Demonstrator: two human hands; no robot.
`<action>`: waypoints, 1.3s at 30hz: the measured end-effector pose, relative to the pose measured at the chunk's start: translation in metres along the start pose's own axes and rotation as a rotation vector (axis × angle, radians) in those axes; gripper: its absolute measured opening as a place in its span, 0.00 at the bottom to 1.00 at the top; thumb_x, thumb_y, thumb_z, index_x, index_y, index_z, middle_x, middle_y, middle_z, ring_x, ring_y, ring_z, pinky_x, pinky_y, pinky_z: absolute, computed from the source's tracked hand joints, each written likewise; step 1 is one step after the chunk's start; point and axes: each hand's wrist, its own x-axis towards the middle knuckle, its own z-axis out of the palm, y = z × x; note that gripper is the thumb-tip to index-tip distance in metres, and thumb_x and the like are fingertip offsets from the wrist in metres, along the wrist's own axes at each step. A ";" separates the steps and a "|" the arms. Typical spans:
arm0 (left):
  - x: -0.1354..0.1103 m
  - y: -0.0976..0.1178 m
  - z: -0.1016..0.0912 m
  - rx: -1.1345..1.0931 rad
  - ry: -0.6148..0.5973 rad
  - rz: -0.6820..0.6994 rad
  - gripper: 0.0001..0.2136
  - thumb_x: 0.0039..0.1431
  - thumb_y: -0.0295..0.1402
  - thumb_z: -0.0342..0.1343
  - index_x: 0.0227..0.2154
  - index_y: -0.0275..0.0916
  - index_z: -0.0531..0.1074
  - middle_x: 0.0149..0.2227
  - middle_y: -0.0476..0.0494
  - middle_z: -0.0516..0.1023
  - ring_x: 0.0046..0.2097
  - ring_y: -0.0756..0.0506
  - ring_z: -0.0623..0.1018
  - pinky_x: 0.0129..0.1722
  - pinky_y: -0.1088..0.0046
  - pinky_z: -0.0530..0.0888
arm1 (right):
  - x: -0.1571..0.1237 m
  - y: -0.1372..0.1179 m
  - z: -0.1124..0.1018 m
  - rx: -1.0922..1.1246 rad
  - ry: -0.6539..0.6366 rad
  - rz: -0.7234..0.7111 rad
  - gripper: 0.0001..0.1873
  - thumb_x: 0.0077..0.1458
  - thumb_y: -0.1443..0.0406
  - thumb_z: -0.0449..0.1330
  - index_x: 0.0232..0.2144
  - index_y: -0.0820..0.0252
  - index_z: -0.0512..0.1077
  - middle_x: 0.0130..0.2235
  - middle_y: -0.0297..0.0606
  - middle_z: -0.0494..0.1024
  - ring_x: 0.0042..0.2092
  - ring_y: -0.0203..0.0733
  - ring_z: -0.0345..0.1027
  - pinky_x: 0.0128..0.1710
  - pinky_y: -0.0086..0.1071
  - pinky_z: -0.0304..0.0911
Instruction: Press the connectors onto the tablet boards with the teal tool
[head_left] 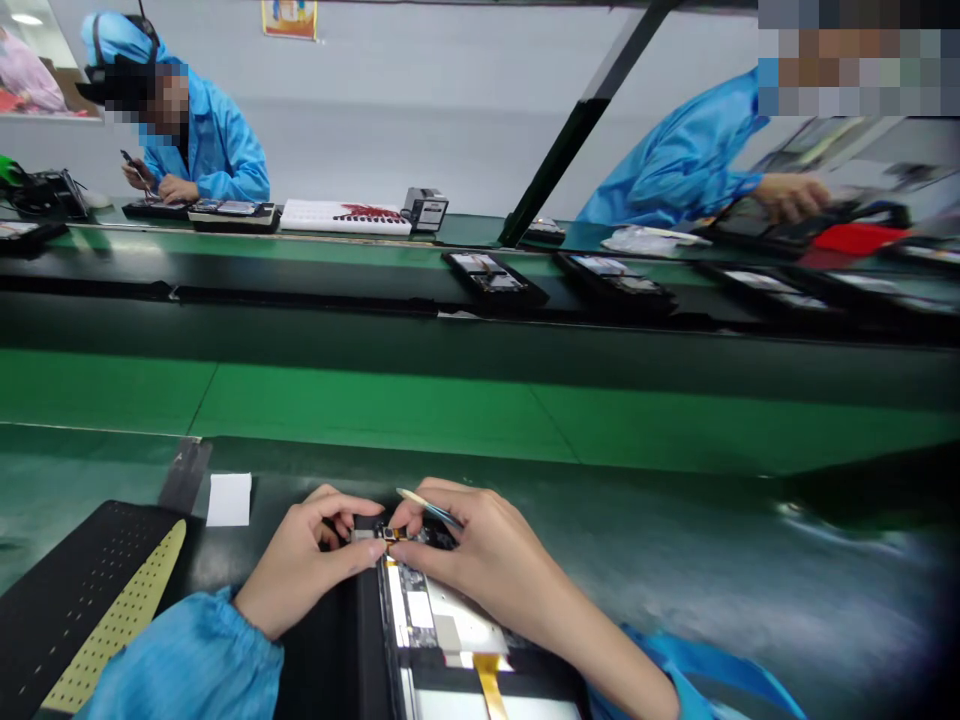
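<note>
An opened tablet-like device lies in a black tray at the bottom centre, its circuit board and a yellow flex strip showing. My left hand is curled, fingertips pressing a small component at the device's top edge. My right hand is closed around thin tweezers, its index fingertip also on that component. Both sleeves are blue.
A black perforated mat with a yellow strip lies at left, a white paper slip beside it. A green conveyor belt runs across; black trays with devices stand beyond. Two people in blue coats work at the far side.
</note>
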 end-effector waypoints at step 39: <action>0.000 0.007 0.008 -0.012 0.082 -0.026 0.15 0.40 0.34 0.61 0.35 0.37 0.78 0.28 0.53 0.59 0.28 0.52 0.63 0.27 0.75 0.61 | 0.003 0.004 0.000 0.064 -0.023 0.021 0.03 0.45 0.69 0.61 0.23 0.56 0.74 0.26 0.29 0.76 0.30 0.40 0.69 0.29 0.29 0.58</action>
